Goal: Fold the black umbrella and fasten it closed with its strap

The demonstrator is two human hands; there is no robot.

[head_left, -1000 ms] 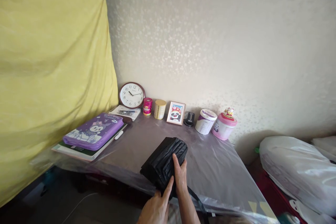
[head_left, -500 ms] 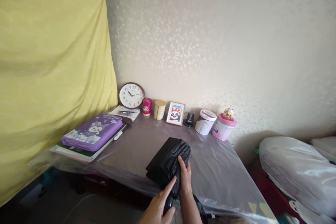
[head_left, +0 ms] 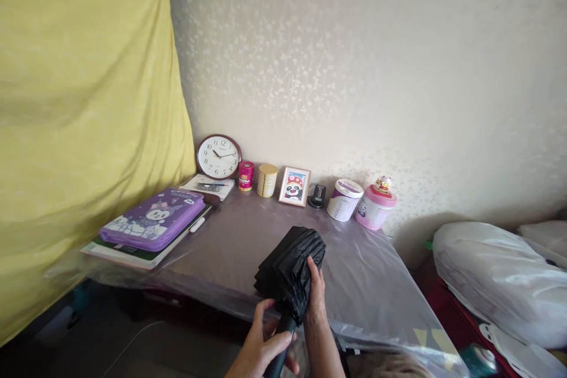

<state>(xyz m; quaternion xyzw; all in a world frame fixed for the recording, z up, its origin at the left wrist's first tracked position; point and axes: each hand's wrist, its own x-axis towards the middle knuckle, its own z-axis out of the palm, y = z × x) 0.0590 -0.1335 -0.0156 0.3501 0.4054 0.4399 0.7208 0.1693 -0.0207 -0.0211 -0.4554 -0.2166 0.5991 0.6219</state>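
Note:
A black folding umbrella [head_left: 290, 266], its canopy collapsed into loose folds, is held above the table's near edge and points away from me. My left hand [head_left: 261, 342] is curled round its dark handle [head_left: 280, 349], thumb on top and fingers underneath. My right hand [head_left: 316, 298] presses along the right side of the folded cloth, fingers closed against it. Part of that hand's grip is hidden behind the canopy.
Along the wall stand a clock [head_left: 218, 156], a pink can [head_left: 246, 176], a yellow can [head_left: 267, 181], a picture frame [head_left: 295, 186] and two tubs [head_left: 344, 201]. A purple case [head_left: 153, 218] lies on books at left. A plastic-wrapped bundle [head_left: 491, 277] sits right of the table.
The umbrella has shifted slightly right and turned, with more of its handle showing. My left hand's fingers have moved off the canopy's base and round the handle. The right hand stays on the folds.

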